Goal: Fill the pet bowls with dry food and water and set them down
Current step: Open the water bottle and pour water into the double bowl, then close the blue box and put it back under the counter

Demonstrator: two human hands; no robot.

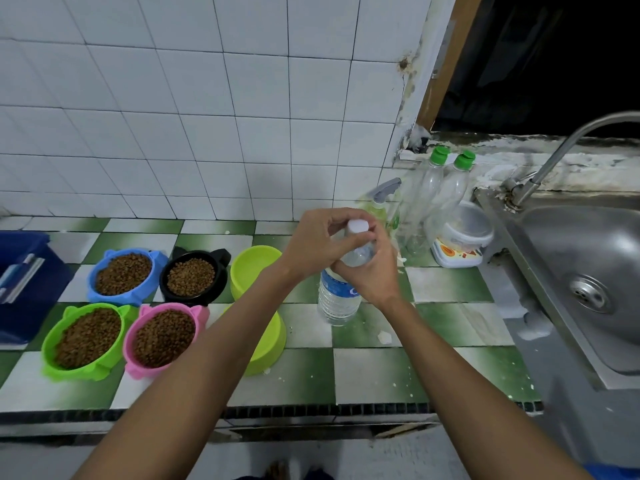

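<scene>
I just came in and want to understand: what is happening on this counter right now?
A person is handling a water bottle standing on the tiled counter. The right hand grips its neck, and the left hand holds the white cap. Four bowls already hold dry food: blue, black, green and pink. Two lime bowls hold no food.

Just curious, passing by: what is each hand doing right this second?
Left hand: fingers pinch the white cap of the water bottle.
Right hand: grips the bottle's neck, steadying it on the counter.
</scene>
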